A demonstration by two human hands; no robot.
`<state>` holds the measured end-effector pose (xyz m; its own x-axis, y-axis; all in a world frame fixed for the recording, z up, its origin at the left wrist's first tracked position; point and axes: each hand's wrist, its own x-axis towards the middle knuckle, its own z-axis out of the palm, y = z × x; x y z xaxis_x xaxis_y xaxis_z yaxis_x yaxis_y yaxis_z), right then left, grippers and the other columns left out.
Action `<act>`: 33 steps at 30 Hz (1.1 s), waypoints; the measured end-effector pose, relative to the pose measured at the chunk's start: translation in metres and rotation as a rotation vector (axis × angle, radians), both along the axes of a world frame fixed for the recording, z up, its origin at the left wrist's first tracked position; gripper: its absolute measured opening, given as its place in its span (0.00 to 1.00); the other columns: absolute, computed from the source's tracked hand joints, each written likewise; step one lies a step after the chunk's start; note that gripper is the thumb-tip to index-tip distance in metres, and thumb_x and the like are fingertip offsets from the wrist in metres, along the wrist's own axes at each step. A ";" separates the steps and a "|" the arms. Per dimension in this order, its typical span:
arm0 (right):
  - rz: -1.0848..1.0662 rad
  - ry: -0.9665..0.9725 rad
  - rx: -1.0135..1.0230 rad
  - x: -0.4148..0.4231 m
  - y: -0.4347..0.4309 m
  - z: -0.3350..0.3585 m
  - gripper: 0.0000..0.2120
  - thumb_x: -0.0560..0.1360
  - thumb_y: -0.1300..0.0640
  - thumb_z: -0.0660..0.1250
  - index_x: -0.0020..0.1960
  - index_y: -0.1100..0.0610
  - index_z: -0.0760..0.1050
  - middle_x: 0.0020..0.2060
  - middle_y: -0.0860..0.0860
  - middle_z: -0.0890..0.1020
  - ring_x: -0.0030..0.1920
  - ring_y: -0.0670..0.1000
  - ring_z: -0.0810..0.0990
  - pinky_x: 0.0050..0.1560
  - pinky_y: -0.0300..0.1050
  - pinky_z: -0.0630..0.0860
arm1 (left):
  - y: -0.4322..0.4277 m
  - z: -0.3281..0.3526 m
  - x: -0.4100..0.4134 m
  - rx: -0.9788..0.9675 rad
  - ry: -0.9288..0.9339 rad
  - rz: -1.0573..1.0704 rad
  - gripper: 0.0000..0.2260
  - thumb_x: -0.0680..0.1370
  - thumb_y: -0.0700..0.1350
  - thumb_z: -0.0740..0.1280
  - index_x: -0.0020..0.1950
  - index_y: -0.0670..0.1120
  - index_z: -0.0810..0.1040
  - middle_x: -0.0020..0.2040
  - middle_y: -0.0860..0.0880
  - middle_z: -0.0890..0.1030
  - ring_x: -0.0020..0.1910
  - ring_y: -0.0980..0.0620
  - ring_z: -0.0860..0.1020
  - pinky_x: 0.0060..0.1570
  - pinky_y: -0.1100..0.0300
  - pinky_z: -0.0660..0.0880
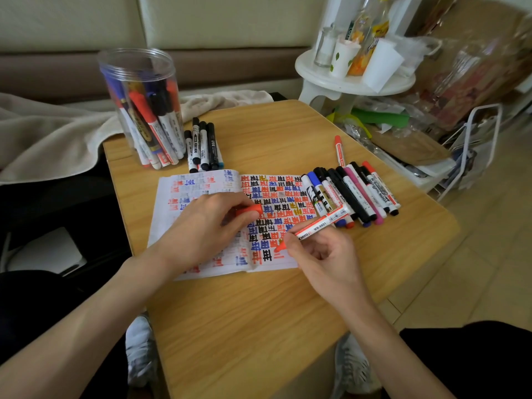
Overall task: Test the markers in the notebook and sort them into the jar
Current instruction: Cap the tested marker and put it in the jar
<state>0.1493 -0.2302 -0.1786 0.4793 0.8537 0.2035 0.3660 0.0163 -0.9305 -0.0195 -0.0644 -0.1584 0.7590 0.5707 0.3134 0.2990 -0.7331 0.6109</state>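
Right hand [322, 260] pinched the marker [316, 225], tip on the notebook [201, 185] for testing; left hand [201, 228], at its nine o'clock, gripped the cap [250, 210] ready.

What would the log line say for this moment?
step: testing red marker | right hand: holds marker, tip on notebook | left hand: holds cap, rests on notebook | jar: upright, markers inside

Probably a home living room; cushioned sofa [201, 21] with a blanket [43, 133]; white stool [316, 77] crowded with cups [342, 57] and bottles [362, 33].
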 end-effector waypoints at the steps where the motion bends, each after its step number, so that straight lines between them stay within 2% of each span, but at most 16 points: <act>1: 0.001 0.002 -0.002 0.000 0.000 0.000 0.02 0.78 0.58 0.75 0.50 0.54 0.82 0.40 0.48 0.87 0.37 0.50 0.83 0.37 0.40 0.77 | 0.000 0.000 0.000 0.000 0.000 -0.001 0.19 0.79 0.63 0.61 0.57 0.53 0.83 0.42 0.62 0.81 0.40 0.61 0.78 0.39 0.61 0.74; 5: 0.005 -0.008 -0.030 0.000 0.000 0.000 0.01 0.78 0.59 0.74 0.49 0.56 0.83 0.40 0.47 0.86 0.37 0.48 0.82 0.36 0.39 0.77 | 0.000 0.000 -0.001 0.004 0.007 -0.004 0.18 0.79 0.62 0.61 0.58 0.53 0.83 0.44 0.61 0.82 0.40 0.60 0.78 0.38 0.61 0.74; 8: 0.020 -0.023 -0.059 0.000 -0.001 0.001 0.02 0.77 0.60 0.74 0.48 0.55 0.82 0.41 0.48 0.87 0.38 0.53 0.83 0.37 0.47 0.79 | -0.001 0.000 -0.001 0.002 0.009 -0.002 0.18 0.79 0.62 0.61 0.58 0.53 0.83 0.44 0.59 0.82 0.40 0.58 0.79 0.39 0.58 0.76; 13: -0.040 0.028 -0.001 0.002 -0.002 0.001 0.01 0.78 0.60 0.74 0.48 0.55 0.82 0.37 0.52 0.85 0.38 0.61 0.81 0.38 0.58 0.79 | 0.000 0.000 -0.001 -0.003 0.020 -0.002 0.17 0.80 0.62 0.61 0.58 0.53 0.82 0.45 0.60 0.82 0.41 0.60 0.78 0.40 0.59 0.76; 14: -0.041 0.024 0.002 0.002 -0.002 0.001 0.01 0.78 0.60 0.74 0.48 0.55 0.82 0.37 0.52 0.85 0.37 0.60 0.81 0.37 0.57 0.79 | 0.000 0.000 -0.001 -0.006 0.021 -0.003 0.18 0.80 0.62 0.61 0.58 0.53 0.83 0.44 0.60 0.82 0.41 0.60 0.78 0.39 0.60 0.75; 16: -0.025 0.015 0.001 0.002 -0.002 0.001 0.01 0.78 0.60 0.74 0.49 0.56 0.82 0.38 0.51 0.85 0.36 0.55 0.81 0.35 0.48 0.78 | 0.000 0.000 -0.001 -0.005 0.022 -0.004 0.19 0.79 0.62 0.61 0.58 0.53 0.83 0.43 0.60 0.82 0.41 0.59 0.78 0.38 0.61 0.74; 19: -0.006 0.012 -0.006 0.000 -0.002 0.002 0.02 0.79 0.59 0.74 0.50 0.55 0.82 0.40 0.49 0.86 0.37 0.49 0.82 0.37 0.39 0.76 | 0.000 0.001 -0.001 -0.001 0.019 -0.005 0.20 0.79 0.63 0.60 0.58 0.53 0.83 0.44 0.59 0.82 0.40 0.59 0.78 0.39 0.59 0.75; 22: 0.001 -0.018 -0.022 -0.001 -0.001 0.002 0.02 0.78 0.60 0.74 0.49 0.55 0.81 0.40 0.49 0.86 0.37 0.50 0.81 0.36 0.39 0.76 | 0.000 0.000 -0.001 -0.002 0.017 -0.006 0.20 0.79 0.64 0.60 0.58 0.53 0.83 0.44 0.59 0.83 0.40 0.59 0.79 0.39 0.59 0.76; 25: 0.019 -0.011 -0.051 -0.002 -0.001 0.003 0.04 0.77 0.62 0.74 0.48 0.55 0.81 0.40 0.48 0.86 0.36 0.46 0.81 0.36 0.36 0.75 | -0.001 0.001 -0.001 -0.005 0.010 -0.006 0.20 0.79 0.64 0.59 0.57 0.53 0.83 0.44 0.59 0.82 0.41 0.59 0.78 0.38 0.61 0.74; 28: -0.012 0.015 -0.035 0.000 -0.001 0.002 0.03 0.77 0.62 0.74 0.47 0.55 0.81 0.39 0.51 0.85 0.37 0.51 0.81 0.36 0.39 0.76 | 0.000 0.002 -0.001 -0.007 0.014 -0.004 0.21 0.78 0.64 0.59 0.58 0.53 0.83 0.45 0.60 0.82 0.41 0.60 0.78 0.39 0.60 0.75; 33: -0.050 0.022 -0.004 0.001 0.000 0.001 0.03 0.78 0.62 0.73 0.49 0.55 0.82 0.39 0.52 0.84 0.38 0.55 0.80 0.37 0.41 0.76 | -0.001 0.002 -0.001 -0.004 0.009 -0.007 0.19 0.78 0.63 0.60 0.57 0.54 0.83 0.42 0.65 0.79 0.41 0.64 0.77 0.38 0.68 0.69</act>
<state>0.1505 -0.2304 -0.1772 0.5258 0.8294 0.1889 0.3457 -0.0054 -0.9383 -0.0206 -0.0652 -0.1566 0.7660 0.5663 0.3041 0.2995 -0.7330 0.6107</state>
